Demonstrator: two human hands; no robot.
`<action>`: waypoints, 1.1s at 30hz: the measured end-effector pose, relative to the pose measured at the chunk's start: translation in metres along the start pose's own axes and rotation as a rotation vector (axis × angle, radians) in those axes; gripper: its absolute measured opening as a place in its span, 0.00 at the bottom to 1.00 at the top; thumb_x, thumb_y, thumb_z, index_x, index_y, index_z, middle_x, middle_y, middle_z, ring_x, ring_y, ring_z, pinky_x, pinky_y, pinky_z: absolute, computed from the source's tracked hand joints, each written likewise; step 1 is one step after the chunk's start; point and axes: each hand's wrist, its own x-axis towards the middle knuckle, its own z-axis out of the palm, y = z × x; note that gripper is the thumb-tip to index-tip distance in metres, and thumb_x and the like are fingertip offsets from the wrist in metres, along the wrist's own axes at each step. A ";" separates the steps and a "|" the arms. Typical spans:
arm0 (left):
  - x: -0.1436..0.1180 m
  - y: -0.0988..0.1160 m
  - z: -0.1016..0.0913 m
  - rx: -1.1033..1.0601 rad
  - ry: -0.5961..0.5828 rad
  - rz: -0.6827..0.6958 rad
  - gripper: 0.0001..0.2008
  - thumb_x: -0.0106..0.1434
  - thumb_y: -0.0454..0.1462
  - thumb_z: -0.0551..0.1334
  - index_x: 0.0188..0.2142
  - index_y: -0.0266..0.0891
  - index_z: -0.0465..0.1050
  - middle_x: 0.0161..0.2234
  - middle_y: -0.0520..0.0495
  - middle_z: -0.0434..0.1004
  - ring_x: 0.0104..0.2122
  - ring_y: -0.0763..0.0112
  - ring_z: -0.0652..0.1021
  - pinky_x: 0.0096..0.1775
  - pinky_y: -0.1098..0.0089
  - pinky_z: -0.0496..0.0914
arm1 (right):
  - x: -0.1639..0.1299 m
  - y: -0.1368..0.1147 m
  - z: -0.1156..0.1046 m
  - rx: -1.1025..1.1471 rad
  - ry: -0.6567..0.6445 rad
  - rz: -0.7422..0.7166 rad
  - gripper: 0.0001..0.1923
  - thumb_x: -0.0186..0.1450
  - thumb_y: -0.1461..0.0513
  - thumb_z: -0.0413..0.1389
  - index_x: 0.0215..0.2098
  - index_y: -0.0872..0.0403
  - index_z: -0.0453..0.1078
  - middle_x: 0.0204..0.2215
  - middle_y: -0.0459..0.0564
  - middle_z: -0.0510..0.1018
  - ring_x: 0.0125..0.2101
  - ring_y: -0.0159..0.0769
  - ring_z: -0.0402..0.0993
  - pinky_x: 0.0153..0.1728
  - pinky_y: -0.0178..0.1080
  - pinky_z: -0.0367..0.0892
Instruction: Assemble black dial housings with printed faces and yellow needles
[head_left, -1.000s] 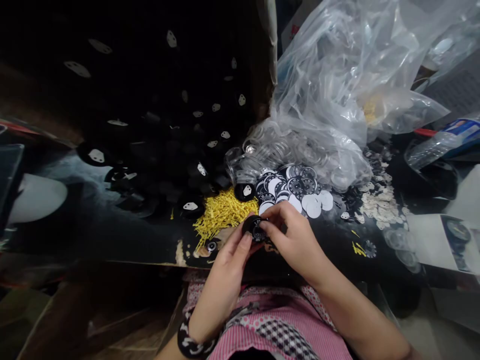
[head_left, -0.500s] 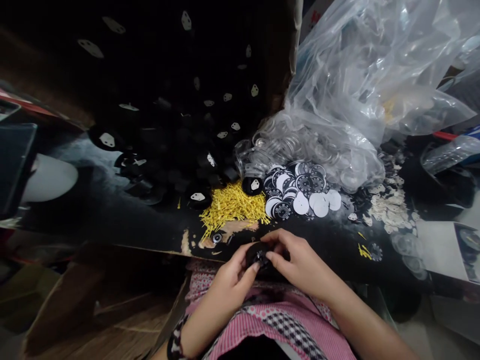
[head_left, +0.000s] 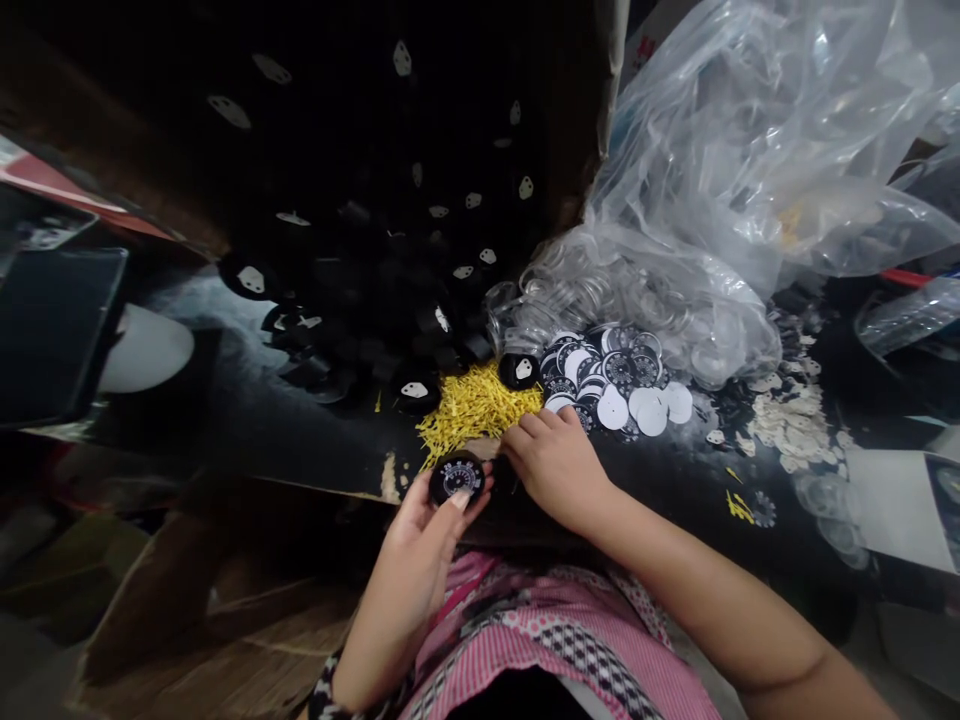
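- The left hand (head_left: 420, 525) is raised palm-up from the lower middle, fingers curled and thumb tip pressed inward in a pinch.
- The left forearm runs down to the lower edge, a dark patterned band at its wrist.
- The right hand (head_left: 555, 462) lies palm-down, fingers stretched forward and slightly bent; the fingertips seem pressed together, though they are partly hidden.
- The bare right forearm slants to the lower right.
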 end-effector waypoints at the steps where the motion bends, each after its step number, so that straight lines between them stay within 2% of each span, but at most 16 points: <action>1: 0.000 0.000 0.003 -0.043 0.009 0.009 0.17 0.57 0.39 0.69 0.46 0.42 0.75 0.47 0.45 0.81 0.49 0.61 0.79 0.52 0.61 0.74 | -0.001 0.000 0.000 0.041 0.008 0.009 0.09 0.72 0.62 0.50 0.37 0.55 0.72 0.33 0.50 0.78 0.36 0.41 0.70 0.37 0.43 0.52; 5: 0.001 0.004 0.021 -0.163 -0.007 0.055 0.15 0.58 0.39 0.68 0.46 0.44 0.76 0.49 0.44 0.80 0.56 0.57 0.74 0.58 0.55 0.68 | -0.008 -0.002 -0.005 0.237 0.078 0.086 0.09 0.72 0.60 0.52 0.38 0.55 0.73 0.35 0.50 0.79 0.37 0.39 0.70 0.39 0.42 0.53; 9: 0.000 0.011 0.032 -0.164 -0.038 0.053 0.14 0.59 0.38 0.67 0.45 0.43 0.76 0.48 0.45 0.80 0.55 0.57 0.75 0.60 0.54 0.65 | -0.018 0.000 -0.011 0.275 0.184 0.096 0.11 0.71 0.57 0.53 0.37 0.55 0.74 0.33 0.50 0.77 0.36 0.39 0.69 0.38 0.42 0.54; 13: 0.000 0.022 0.033 -0.135 -0.084 0.041 0.13 0.62 0.38 0.64 0.47 0.43 0.75 0.48 0.46 0.81 0.54 0.59 0.76 0.60 0.56 0.64 | -0.023 0.004 -0.021 0.363 0.196 0.119 0.10 0.70 0.59 0.54 0.33 0.54 0.72 0.31 0.49 0.77 0.34 0.38 0.69 0.38 0.41 0.55; 17: 0.006 0.022 0.040 0.017 -0.089 0.097 0.19 0.64 0.39 0.63 0.54 0.49 0.69 0.51 0.50 0.79 0.54 0.62 0.76 0.59 0.58 0.65 | -0.022 -0.001 -0.031 0.614 0.192 0.170 0.05 0.69 0.62 0.55 0.35 0.53 0.71 0.32 0.46 0.78 0.34 0.35 0.71 0.40 0.40 0.58; 21: 0.011 0.012 0.048 0.121 -0.122 0.076 0.15 0.60 0.40 0.66 0.47 0.43 0.73 0.50 0.47 0.79 0.52 0.59 0.77 0.55 0.61 0.70 | -0.020 -0.005 -0.036 0.555 0.168 0.206 0.05 0.69 0.65 0.54 0.35 0.54 0.70 0.33 0.48 0.77 0.35 0.37 0.71 0.40 0.41 0.57; 24: 0.009 0.009 0.049 0.175 -0.124 0.101 0.14 0.60 0.40 0.66 0.46 0.44 0.73 0.49 0.49 0.79 0.52 0.62 0.76 0.55 0.65 0.69 | -0.021 -0.004 -0.039 0.544 0.158 0.228 0.04 0.68 0.65 0.55 0.34 0.54 0.70 0.32 0.48 0.76 0.34 0.36 0.70 0.40 0.41 0.57; 29: 0.004 0.015 0.047 0.333 -0.165 0.167 0.15 0.61 0.42 0.65 0.46 0.42 0.72 0.47 0.46 0.79 0.50 0.61 0.77 0.52 0.65 0.70 | -0.024 -0.001 -0.043 0.650 0.172 0.250 0.05 0.67 0.67 0.56 0.33 0.53 0.69 0.30 0.45 0.75 0.33 0.34 0.70 0.38 0.39 0.59; 33: 0.000 0.021 0.047 0.431 -0.114 0.203 0.15 0.59 0.43 0.66 0.45 0.41 0.71 0.44 0.46 0.80 0.47 0.59 0.79 0.48 0.65 0.72 | -0.025 -0.001 -0.046 0.659 0.159 0.237 0.06 0.67 0.66 0.55 0.32 0.53 0.67 0.30 0.45 0.75 0.33 0.34 0.70 0.37 0.39 0.60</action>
